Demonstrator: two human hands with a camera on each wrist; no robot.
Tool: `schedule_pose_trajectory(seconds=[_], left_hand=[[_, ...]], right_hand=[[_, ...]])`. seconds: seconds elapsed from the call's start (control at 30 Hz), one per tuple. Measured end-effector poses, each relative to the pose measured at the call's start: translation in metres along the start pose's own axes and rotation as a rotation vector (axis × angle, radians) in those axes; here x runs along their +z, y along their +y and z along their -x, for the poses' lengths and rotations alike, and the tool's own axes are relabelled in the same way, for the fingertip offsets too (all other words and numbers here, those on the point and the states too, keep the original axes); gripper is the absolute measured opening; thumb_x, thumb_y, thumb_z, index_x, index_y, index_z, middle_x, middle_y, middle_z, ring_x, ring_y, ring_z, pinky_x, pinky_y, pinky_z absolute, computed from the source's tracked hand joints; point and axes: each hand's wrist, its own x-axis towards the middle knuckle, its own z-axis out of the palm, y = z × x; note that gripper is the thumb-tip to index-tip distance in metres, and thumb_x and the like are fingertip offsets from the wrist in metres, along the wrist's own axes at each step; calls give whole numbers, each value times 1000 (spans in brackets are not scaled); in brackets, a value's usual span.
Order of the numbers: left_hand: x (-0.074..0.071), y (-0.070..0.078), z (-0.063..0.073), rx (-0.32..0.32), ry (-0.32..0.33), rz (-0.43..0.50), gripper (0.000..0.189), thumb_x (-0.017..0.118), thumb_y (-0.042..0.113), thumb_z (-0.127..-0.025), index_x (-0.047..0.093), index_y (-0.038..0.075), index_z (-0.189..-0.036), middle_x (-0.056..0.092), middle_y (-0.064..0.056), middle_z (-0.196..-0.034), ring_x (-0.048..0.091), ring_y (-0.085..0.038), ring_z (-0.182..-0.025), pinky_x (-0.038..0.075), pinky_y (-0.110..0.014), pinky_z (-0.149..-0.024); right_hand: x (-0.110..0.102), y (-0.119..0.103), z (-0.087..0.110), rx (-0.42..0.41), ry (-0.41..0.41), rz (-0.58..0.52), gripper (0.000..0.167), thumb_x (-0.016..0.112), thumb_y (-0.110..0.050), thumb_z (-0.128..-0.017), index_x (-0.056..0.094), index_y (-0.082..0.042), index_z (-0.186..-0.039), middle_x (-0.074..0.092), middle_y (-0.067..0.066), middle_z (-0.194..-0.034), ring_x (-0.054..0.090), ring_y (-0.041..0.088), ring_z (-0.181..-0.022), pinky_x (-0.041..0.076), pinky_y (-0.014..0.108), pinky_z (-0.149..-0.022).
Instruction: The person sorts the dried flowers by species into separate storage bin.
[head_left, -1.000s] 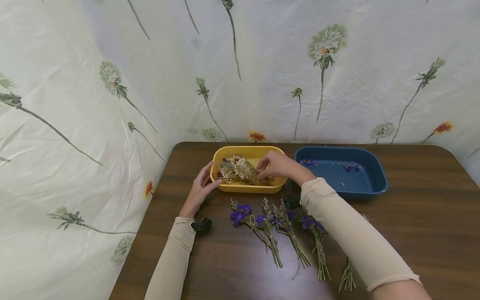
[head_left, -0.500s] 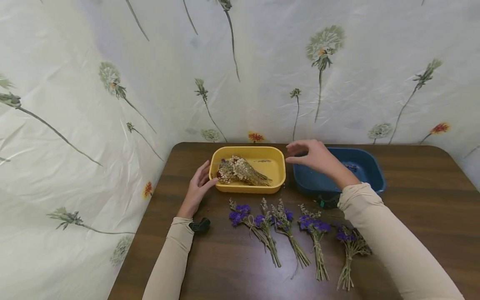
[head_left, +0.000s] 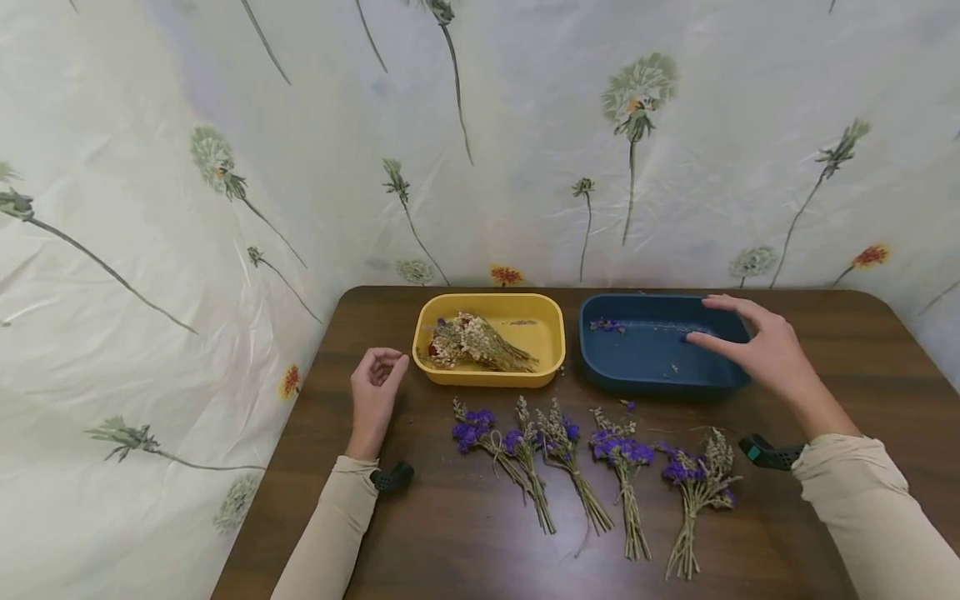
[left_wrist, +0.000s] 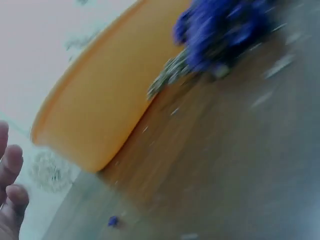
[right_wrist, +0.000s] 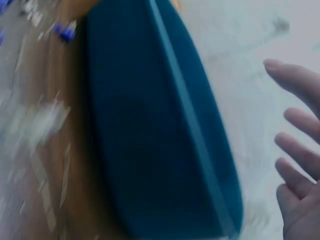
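My left hand (head_left: 373, 398) is just left of the yellow tray (head_left: 487, 379), apart from it, its fingers loosely curled around nothing. Inside that tray lies a dried flower bouquet (head_left: 487, 342) with cream heads pointing left and stems pointing right. Over the right end of the blue tray (head_left: 652, 383), my right hand (head_left: 768, 348) hovers with fingers and thumb spread wide and nothing held; whether it touches the rim I cannot tell. Purple flower scraps (head_left: 606, 325) lie in the blue tray. In the left wrist view, only some fingertips (left_wrist: 12, 170) show at the left edge.
Several tied bunches of purple flowers (head_left: 626, 450) lie in a row on the brown table (head_left: 450, 550) in front of the trays. Small petals and bits (head_left: 628, 405) are scattered between. A flower-printed curtain (head_left: 510, 167) hangs behind the table and along its left.
My right hand has left the bouquet in the yellow tray and moved right to the far end of the blue tray. My left hand has come off the yellow tray's rim, leftward and nearer.
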Motion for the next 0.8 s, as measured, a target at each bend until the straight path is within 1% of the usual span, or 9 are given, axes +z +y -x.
schedule_pose_trajectory(seconds=[0.07, 0.13, 0.17, 0.23, 0.33, 0.37, 0.47, 0.67, 0.8], left_hand=[[3, -5, 8, 16, -68, -23, 17, 73, 14, -97, 68, -2, -100, 68, -16, -79, 61, -19, -66, 49, -20, -60], [8, -5, 20, 17, -158, -61, 15, 74, 16, -97, 68, 2, -94, 67, -21, -71, 59, -28, -57, 48, -23, -53], [11, -7, 26, 15, -205, -82, 15, 74, 18, -97, 69, 5, -92, 65, -24, -69, 58, -32, -55, 47, -24, -51], [19, -3, 40, 8, -294, -143, 20, 75, 23, -97, 70, 8, -85, 64, -15, -59, 57, -34, -51, 44, -24, -49], [33, 5, 61, -13, -402, -265, 32, 75, 31, -96, 70, 9, -74, 60, -4, -50, 57, -27, -45, 42, -23, -50], [38, 7, 68, -16, -433, -318, 36, 75, 34, -96, 71, 10, -71, 58, -1, -47, 55, -23, -42, 41, -22, -49], [50, 14, 84, -10, -495, -509, 47, 74, 46, -95, 70, 15, -59, 54, 9, -41, 52, -11, -36, 41, -21, -48], [62, 18, 100, 47, -469, -835, 59, 72, 62, -89, 57, 26, -45, 44, 17, -38, 44, -3, -37, 39, -21, -47], [63, 15, 100, 71, -432, -914, 57, 74, 64, -86, 56, 29, -45, 44, 17, -38, 42, -2, -37, 37, -21, -43]], right_hand=[[-3, 16, 8, 27, 24, -6, 74, 77, -45, -93, 49, -15, -154, 34, 18, -167, 22, 49, -155, 24, 80, -111], [-4, 32, 15, 66, 25, -45, 77, 75, -44, -94, 43, -16, -158, 27, 16, -171, 18, 46, -157, 22, 77, -115], [-4, 39, 19, 90, 18, -67, 78, 73, -44, -95, 38, -19, -161, 23, 13, -172, 17, 43, -159, 25, 68, -121], [-1, 53, 25, 125, 8, -130, 80, 71, -42, -98, 29, -25, -165, 18, 7, -174, 15, 36, -161, 30, 43, -127], [5, 70, 35, 152, -7, -230, 82, 68, -36, -101, 17, -36, -166, 14, -4, -175, 12, 22, -163, 28, 6, -117], [8, 74, 37, 150, -1, -247, 82, 67, -34, -102, 16, -38, -165, 14, -7, -175, 12, 19, -163, 28, -1, -110], [16, 83, 44, 129, 10, -311, 80, 65, -27, -103, 16, -37, -166, 12, -16, -173, 7, 10, -163, 23, -2, -111], [30, 93, 52, 116, 21, -489, 77, 63, -16, -104, 21, -35, -166, 10, -22, -171, -2, 6, -162, 18, 2, -117], [35, 96, 52, 102, 50, -593, 77, 64, -11, -103, 24, -33, -165, 13, -20, -171, 0, 6, -162, 20, 2, -116]])
